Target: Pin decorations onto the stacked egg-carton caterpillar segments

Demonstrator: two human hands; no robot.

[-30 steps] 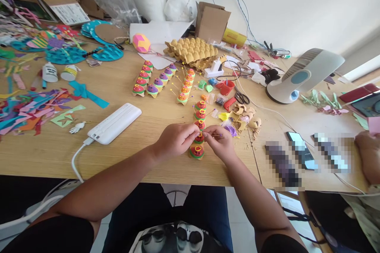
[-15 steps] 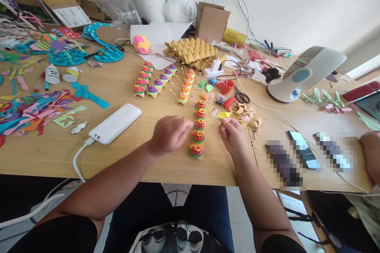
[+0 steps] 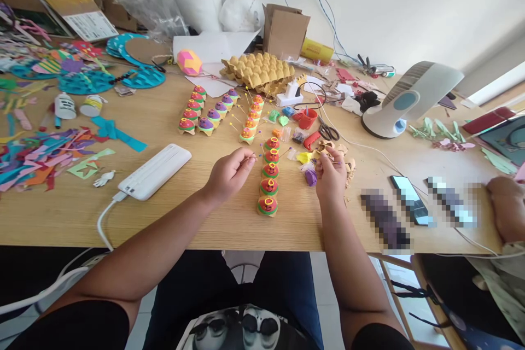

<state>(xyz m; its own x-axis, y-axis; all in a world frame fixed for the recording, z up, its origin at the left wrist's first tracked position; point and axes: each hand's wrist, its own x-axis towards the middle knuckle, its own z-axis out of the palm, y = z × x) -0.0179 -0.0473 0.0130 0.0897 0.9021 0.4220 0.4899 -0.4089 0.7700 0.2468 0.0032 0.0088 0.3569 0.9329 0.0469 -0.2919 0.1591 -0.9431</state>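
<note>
A row of red-and-green painted egg-carton cups (image 3: 269, 186) with yellow clay rings and small faces lies lengthwise in front of me. Two thin purple-tipped sticks stand out from its far end. To its left, my left hand (image 3: 231, 175) is closed in a pinch on a thin stick, apart from the row. On the other side my right hand (image 3: 331, 176) pinches what looks like a thin stick with a purple bit showing at the fingers. Beside that hand lies a lump of purple clay (image 3: 310, 177), with yellow clay (image 3: 304, 157) just beyond it.
Farther back stand red (image 3: 192, 108), purple (image 3: 214, 115) and orange (image 3: 252, 118) cup rows. Behind are egg trays (image 3: 258, 70). Scissors (image 3: 328, 132) and torn carton pieces lie right, near a fan (image 3: 406, 104) and phone (image 3: 411, 199). A power bank (image 3: 156, 171) sits left.
My left hand has drawn back from the row, and its pinched fingertips now show. My right hand has moved slightly right and away from me, with the purple clay now visible beside it.
</note>
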